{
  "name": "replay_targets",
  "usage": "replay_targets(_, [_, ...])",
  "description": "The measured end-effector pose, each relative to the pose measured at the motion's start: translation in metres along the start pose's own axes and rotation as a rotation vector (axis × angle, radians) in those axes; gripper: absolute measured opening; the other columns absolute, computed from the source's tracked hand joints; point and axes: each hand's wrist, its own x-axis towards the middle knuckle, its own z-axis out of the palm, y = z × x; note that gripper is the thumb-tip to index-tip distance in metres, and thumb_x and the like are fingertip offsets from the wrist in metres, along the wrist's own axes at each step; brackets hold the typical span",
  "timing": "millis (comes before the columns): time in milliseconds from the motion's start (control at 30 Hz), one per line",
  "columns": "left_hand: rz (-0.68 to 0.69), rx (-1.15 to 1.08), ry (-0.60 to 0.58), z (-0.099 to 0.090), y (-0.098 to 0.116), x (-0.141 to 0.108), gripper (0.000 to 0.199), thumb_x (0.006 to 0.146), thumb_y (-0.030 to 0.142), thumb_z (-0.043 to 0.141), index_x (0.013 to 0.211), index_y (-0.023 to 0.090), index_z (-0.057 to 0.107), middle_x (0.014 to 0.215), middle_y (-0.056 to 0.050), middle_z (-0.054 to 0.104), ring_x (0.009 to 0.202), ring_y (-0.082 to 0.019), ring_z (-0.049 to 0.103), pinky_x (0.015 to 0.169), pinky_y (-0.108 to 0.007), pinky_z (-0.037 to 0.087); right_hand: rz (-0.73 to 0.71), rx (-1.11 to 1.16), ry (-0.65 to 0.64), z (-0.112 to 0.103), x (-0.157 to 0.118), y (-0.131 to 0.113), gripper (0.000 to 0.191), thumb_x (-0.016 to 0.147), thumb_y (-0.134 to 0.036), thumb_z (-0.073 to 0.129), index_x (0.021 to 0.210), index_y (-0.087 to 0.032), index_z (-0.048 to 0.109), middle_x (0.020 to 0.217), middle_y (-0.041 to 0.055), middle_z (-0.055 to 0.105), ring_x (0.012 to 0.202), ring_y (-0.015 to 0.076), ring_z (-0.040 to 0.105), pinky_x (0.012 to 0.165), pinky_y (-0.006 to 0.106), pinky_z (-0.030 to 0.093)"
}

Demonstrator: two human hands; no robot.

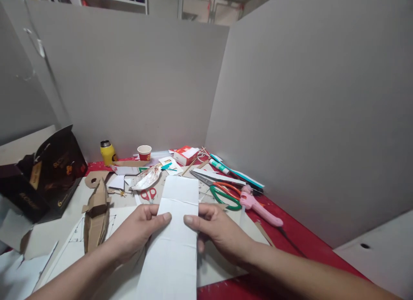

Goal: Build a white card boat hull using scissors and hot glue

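A long white cardboard strip (pixel 172 261) with crosswise creases is held up in front of me, its lower end running out of view. My left hand (pixel 146 225) grips its left edge, thumb on the face and fingers behind. On the opposite edge my right hand (pixel 214 229) pinches it the same way, fingertips partly hidden behind the strip. Just beyond the strip lie small red-handled scissors (pixel 149 193) and large shears with green and orange handles (pixel 222 194). To the right of these rests a pink glue gun (pixel 261 209).
A brown cardboard shape (pixel 97 209) lies at left, near a dark box (pixel 48 175). A yellow bottle (pixel 108 153), a paper cup (pixel 144 152) and a red-and-white box (pixel 185 155) stand at the back. Grey partitions (pixel 142 81) enclose the red table (pixel 290 218).
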Motion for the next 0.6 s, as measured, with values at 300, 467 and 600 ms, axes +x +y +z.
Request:
replay_targets(300, [0.063, -0.106, 0.095, 0.030, -0.029, 0.007, 0.042, 0.073, 0.042, 0.074, 0.096, 0.008, 0.071, 0.079, -0.014, 0.076, 0.062, -0.019, 0.068, 0.064, -0.029, 0.052, 0.061, -0.063, 0.024, -0.013, -0.020, -0.001, 0.035, 0.071, -0.041, 0.076, 0.090, -0.012, 0.073, 0.065, 0.0010, 0.065, 0.051, 0.0093, 0.055, 0.044, 0.018, 0.045])
replay_targets(467, [0.099, -0.083, 0.127, 0.032, -0.036, 0.001, 0.052, 0.059, 0.041, 0.084, 0.097, 0.008, 0.070, 0.081, -0.013, 0.075, 0.066, -0.021, 0.068, 0.068, -0.033, 0.052, 0.102, -0.111, 0.009, -0.012, -0.022, 0.001, 0.033, 0.073, -0.039, 0.075, 0.091, -0.012, 0.071, 0.064, -0.0002, 0.063, 0.049, 0.0089, 0.052, 0.045, 0.019, 0.043])
replay_targets(600, [0.158, -0.045, 0.126, 0.036, -0.036, -0.003, 0.049, 0.065, 0.044, 0.080, 0.100, 0.011, 0.070, 0.085, -0.012, 0.075, 0.068, -0.022, 0.068, 0.070, -0.035, 0.052, 0.154, -0.111, -0.057, -0.009, -0.021, -0.002, 0.032, 0.072, -0.037, 0.076, 0.094, -0.014, 0.068, 0.070, 0.0015, 0.068, 0.053, 0.0116, 0.058, 0.045, 0.020, 0.046])
